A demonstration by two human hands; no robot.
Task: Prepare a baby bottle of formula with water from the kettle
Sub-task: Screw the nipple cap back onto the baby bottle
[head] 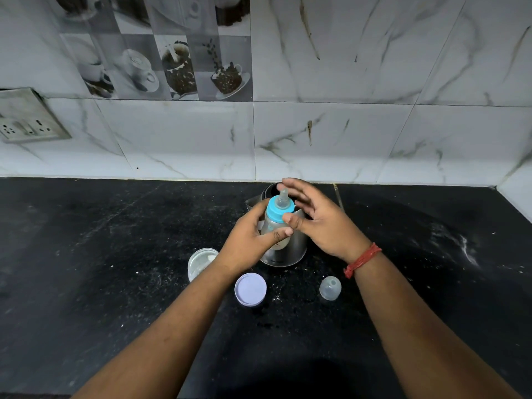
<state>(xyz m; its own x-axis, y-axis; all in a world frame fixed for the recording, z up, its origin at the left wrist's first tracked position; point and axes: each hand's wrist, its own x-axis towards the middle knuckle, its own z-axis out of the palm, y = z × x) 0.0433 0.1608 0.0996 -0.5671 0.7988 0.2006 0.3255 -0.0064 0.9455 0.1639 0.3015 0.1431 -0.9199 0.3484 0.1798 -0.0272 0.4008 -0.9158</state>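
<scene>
I hold a clear baby bottle [273,226] upright in front of the steel kettle [290,249]; its blue collar and teat [280,207] sit on top. My left hand [250,240] is wrapped around the bottle's body. My right hand [319,217] is beside the collar, fingers spread, thumb tip touching the blue ring. The bottle's clear dome cap [330,287] lies on the black counter to the right. An open formula jar [201,262] stands left of my left wrist, partly hidden by it, and its white lid [250,289] lies in front.
The black stone counter [115,254] carries scattered white powder, thickest at the right. A tiled wall closes the back and the right corner. A socket plate [28,122] sits on the wall at far left.
</scene>
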